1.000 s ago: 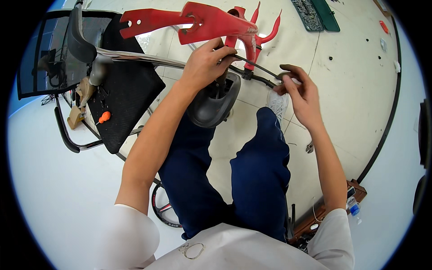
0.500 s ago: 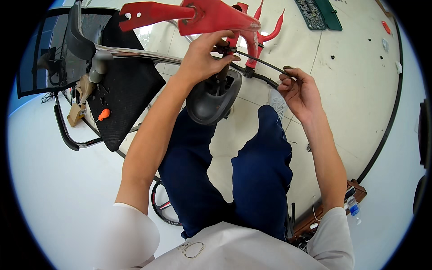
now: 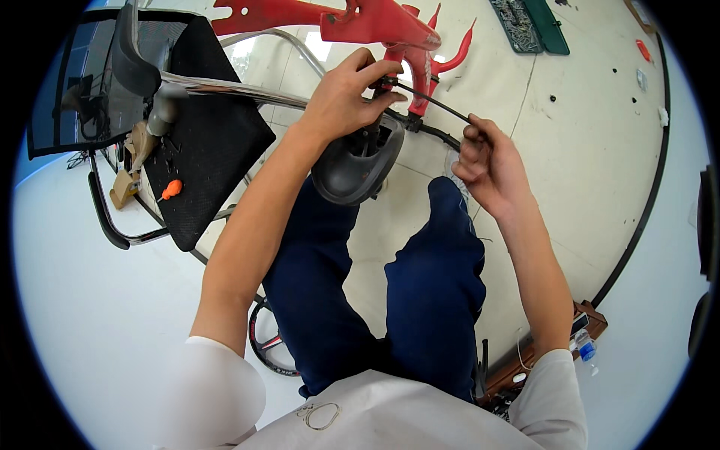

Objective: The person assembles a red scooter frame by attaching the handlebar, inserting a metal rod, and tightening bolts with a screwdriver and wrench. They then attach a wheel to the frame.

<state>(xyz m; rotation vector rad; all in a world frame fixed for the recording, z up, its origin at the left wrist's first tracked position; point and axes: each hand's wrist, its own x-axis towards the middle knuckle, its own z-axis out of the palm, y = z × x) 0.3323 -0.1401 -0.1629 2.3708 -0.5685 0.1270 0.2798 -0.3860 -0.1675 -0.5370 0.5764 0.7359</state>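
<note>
Shifted since a second ago: right hand [image 3: 486,166] now out to the right, fingers pinching the black cable [image 3: 435,106] taut. Left hand [image 3: 346,96] clenched around its other end above the dark saddle [image 3: 352,166], beside the red frame [image 3: 360,19]. Suggests pulling slack.

A pale tiled floor [image 3: 570,150] carries everything. On it lie a red bike frame [image 3: 360,21], a green tool tray [image 3: 529,22], a black chair [image 3: 187,142], a wheel [image 3: 266,349] and a water bottle [image 3: 583,349].
</note>
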